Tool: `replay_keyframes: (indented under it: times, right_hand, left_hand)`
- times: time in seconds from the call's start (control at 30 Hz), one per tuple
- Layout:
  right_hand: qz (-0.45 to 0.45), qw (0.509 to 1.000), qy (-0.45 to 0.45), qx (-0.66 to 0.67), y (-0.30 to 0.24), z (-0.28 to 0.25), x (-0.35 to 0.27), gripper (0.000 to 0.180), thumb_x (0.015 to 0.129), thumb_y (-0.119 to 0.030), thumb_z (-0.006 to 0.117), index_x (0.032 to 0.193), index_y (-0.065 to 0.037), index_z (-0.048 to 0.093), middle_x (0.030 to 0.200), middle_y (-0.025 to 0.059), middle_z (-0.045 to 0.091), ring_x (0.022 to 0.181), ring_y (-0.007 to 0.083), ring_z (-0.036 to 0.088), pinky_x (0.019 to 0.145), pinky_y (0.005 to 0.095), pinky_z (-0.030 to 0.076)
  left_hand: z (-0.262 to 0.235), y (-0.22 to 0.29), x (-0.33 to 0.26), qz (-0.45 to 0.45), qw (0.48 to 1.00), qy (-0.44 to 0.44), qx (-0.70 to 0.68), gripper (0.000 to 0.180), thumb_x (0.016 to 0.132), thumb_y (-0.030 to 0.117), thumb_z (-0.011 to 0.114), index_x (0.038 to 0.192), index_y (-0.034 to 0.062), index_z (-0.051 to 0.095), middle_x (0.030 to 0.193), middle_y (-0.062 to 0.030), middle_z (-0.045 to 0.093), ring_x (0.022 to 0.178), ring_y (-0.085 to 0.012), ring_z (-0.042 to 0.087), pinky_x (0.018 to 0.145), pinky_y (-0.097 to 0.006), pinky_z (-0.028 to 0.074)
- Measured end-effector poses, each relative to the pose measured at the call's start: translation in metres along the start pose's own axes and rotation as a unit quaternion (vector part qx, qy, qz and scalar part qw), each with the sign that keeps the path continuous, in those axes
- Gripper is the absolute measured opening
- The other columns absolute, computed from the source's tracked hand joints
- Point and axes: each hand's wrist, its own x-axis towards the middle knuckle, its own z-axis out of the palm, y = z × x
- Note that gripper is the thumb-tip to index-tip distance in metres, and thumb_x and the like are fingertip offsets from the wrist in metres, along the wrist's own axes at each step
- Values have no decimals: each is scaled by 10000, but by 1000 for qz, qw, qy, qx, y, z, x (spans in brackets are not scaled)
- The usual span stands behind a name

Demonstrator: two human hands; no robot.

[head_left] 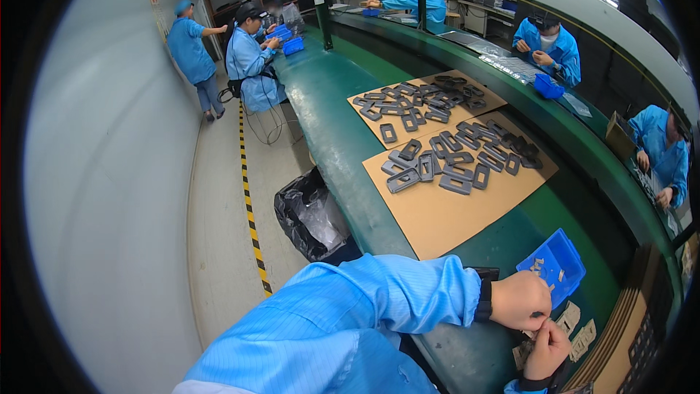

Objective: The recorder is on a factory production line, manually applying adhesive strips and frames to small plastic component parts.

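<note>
**Hands meet over small parts at the green bench**

The left hand (519,300) and right hand (545,350) come together at the near right edge of the long green bench (328,102), each grip pressed together on a small dark part (538,315) between them. A blue plastic tray (554,263) sits just beyond, and dark grey rectangular frames (445,160) cover brown cardboard sheets (437,219) farther off.

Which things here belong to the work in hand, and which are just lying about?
In hand:
- left hand and right hand, fingers pinched on a small part, too small to identify
- pale flat pieces on the bench beside them
- blue tray holding similar bits

Lying about:
- grey frames on cardboard sheets
- black bin bag
</note>
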Motion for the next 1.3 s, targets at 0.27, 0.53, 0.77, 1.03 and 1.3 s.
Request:
replay_keyframes:
  times: [0.27, 0.53, 0.77, 1.03, 1.3]
  right_hand:
    - [-6, 1000, -4, 8, -1, -5, 1, 224, 1000, -76, 574, 858, 63, 676, 712, 4, 588, 631, 71, 497, 588, 228, 386]
    - [108, 984, -7, 141, 3, -9, 0, 227, 1025, -140, 575, 1064, 54, 685, 887, 87, 692, 776, 135, 640, 692, 252, 523]
    - [60, 998, -27, -8, -2, -16, -2, 263, 1034, -174, 524, 1083, 29, 684, 871, 120, 704, 776, 155, 660, 695, 274, 536]
    - [-14, 998, -57, 17, 7, -12, 0, 282, 1046, -214, 518, 1025, 23, 669, 765, 61, 670, 639, 103, 579, 532, 248, 446]
    - [186, 968, -9, 169, 15, -18, -7, 179, 1009, -134, 599, 1131, -7, 633, 876, 78, 673, 688, 152, 598, 616, 256, 492]
  left_hand:
    - [-2, 4, 4, -16, 1000, -5, -21, 80, 740, 108, 725, 772, 50, 682, 757, -89, 686, 727, -298, 663, 641, -389, 532]
    - [1, -1, 2, 71, 997, -22, -12, 108, 802, 94, 708, 864, 17, 665, 870, -124, 694, 826, -306, 682, 726, -402, 561]
    - [10, -4, 1, 128, 990, -38, 37, 164, 832, 141, 663, 901, -7, 660, 875, -138, 665, 819, -324, 660, 704, -405, 539]
    - [6, 3, 1, 79, 997, 11, -1, 115, 720, 79, 703, 775, 34, 613, 789, -112, 632, 747, -332, 623, 634, -431, 504]
    - [7, 9, 0, 49, 999, -14, -4, 88, 834, 106, 681, 891, 43, 663, 909, -131, 686, 887, -319, 678, 741, -405, 565]
